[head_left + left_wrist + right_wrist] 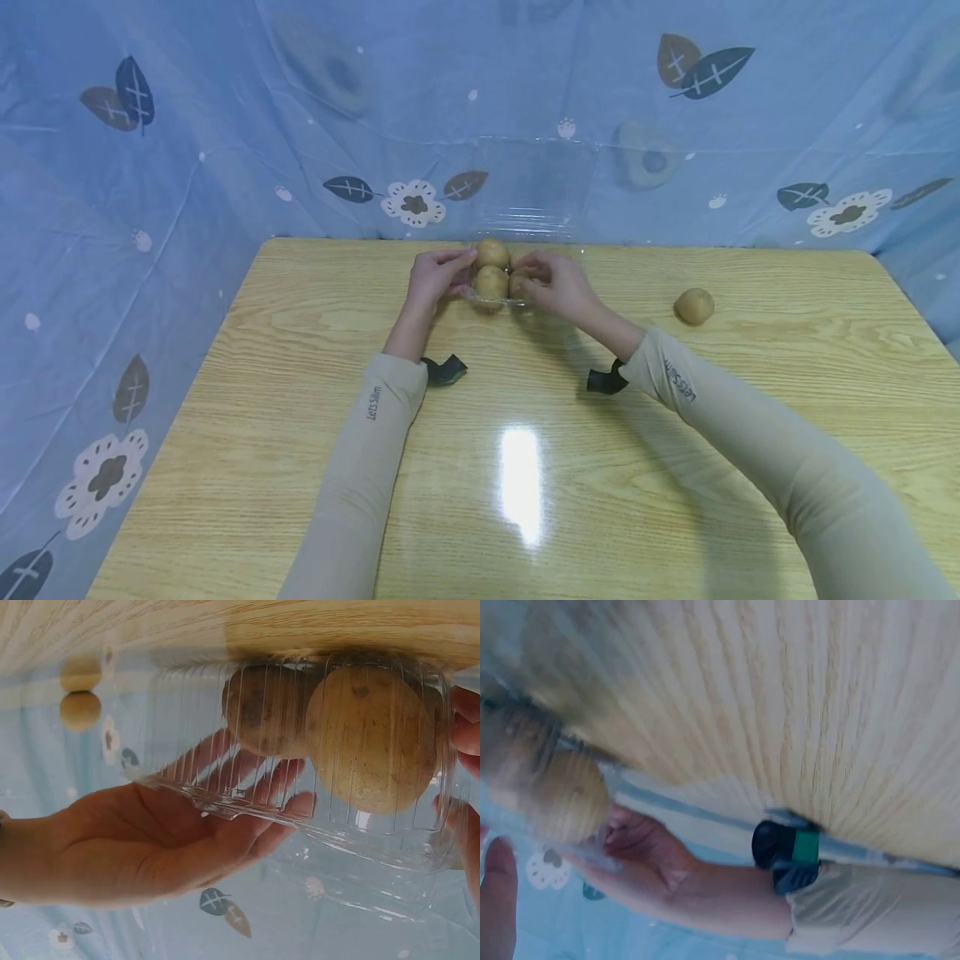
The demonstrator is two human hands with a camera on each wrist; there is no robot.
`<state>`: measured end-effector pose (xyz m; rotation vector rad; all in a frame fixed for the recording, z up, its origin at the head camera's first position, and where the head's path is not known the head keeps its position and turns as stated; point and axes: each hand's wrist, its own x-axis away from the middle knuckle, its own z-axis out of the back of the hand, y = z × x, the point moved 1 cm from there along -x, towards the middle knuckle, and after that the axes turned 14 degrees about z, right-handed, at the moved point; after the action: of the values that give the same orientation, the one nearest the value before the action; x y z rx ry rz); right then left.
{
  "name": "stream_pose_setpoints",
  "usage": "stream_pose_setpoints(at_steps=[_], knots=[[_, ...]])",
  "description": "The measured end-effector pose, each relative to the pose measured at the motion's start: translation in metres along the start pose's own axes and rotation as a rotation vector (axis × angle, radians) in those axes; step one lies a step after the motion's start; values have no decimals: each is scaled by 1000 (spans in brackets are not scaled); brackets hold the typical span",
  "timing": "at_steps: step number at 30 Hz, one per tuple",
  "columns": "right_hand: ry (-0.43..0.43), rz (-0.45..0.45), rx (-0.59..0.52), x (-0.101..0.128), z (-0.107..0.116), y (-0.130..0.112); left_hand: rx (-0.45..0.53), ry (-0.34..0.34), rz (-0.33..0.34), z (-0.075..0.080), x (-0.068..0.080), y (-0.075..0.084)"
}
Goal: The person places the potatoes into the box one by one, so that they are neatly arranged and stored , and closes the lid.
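Clear ribbed plastic box (pixel 525 200) (lid up) holds round, rough potatoes (pixel 491 282); left hand (pixel 435 279) and right hand (pixel 555 283) clasp its sides on the wooden bench (pixel 300 433).

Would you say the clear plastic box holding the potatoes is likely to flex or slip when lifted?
Probably it flexes: the box looks thin and ribbed, with bulky potatoes filling it. Its glossy walls may be slippery, so both hands, left and right, at its sides seem sensible.

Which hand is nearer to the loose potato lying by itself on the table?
Right. The right hand is at the clear container of potatoes, on the side toward the loose potato, apart from it. The left hand is on the container's far side, farther away.
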<state>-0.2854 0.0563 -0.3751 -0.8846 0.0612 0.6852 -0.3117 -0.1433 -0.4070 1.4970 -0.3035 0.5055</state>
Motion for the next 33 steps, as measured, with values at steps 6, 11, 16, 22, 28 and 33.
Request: stream_pose_setpoints(at_steps=[6,11,16,22,28,33], knots=[[-3,-30,-37,9,15,0,10,-1,3,-1,0,0],[22,-44,-11,21,30,3,12,-7,12,-1,0,0],[38,-21,22,34,46,6,10,-7,11,0,0,0],[75,-22,67,53,66,9,4,-9,20,0,-1,0],[112,-27,159,76,84,20,-3,1,13,-1,-1,1],[114,-68,222,93,99,27,-20,3,4,1,-1,0]])
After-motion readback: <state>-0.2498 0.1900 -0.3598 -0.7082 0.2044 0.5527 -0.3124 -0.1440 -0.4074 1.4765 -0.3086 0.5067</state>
